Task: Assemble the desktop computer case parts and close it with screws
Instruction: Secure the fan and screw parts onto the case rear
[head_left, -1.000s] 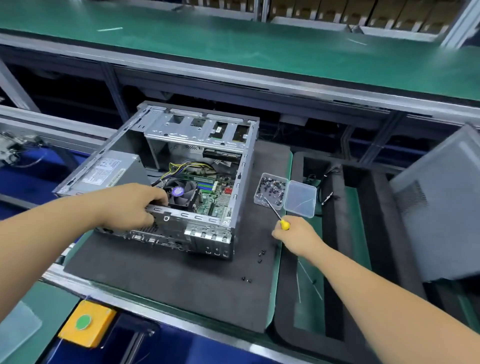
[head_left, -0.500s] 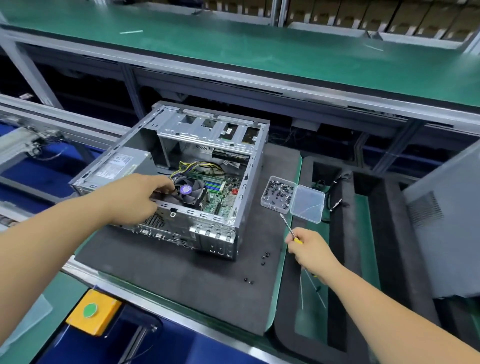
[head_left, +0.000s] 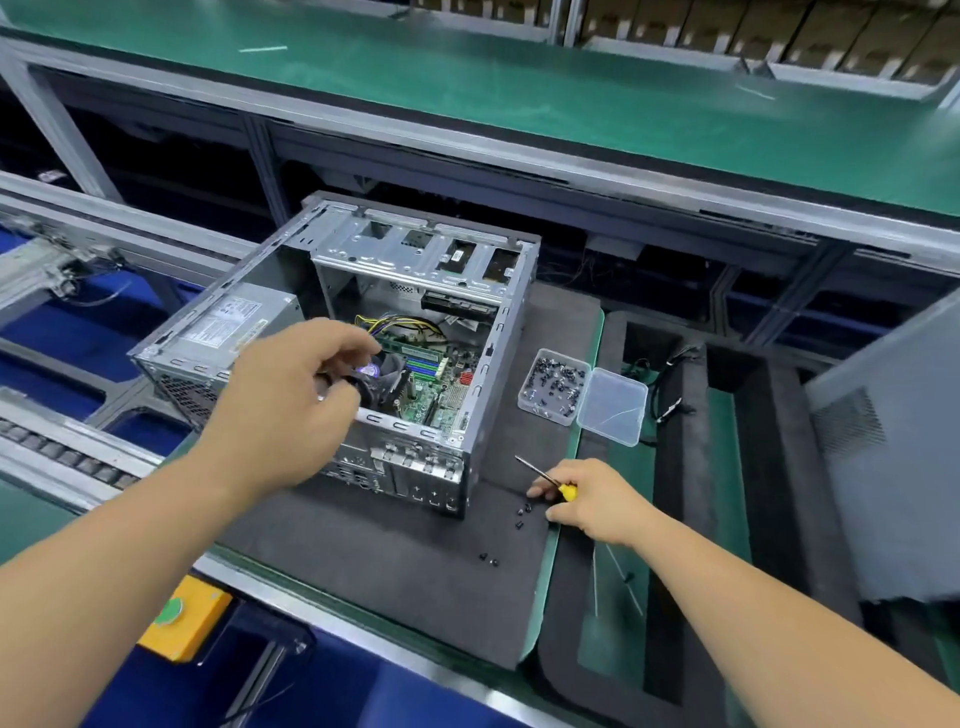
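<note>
Yellow-handled screwdriver (head_left: 550, 480) in its grip, the right hand (head_left: 597, 501) has dropped from the screw box (head_left: 553, 387) to loose screws (head_left: 522, 512) beside the case (head_left: 415, 338), while the left hand (head_left: 291, 400), off the rim, hovers loosely curled, holding nothing.

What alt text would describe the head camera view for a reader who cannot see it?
An open computer case lies on a dark foam mat; the left hand hovers over it. The right hand holds a yellow-handled screwdriver near loose screws, beside an open screw box.

Left hand (head_left: 291, 395) curled, right hand (head_left: 597, 501) gripping.
</note>
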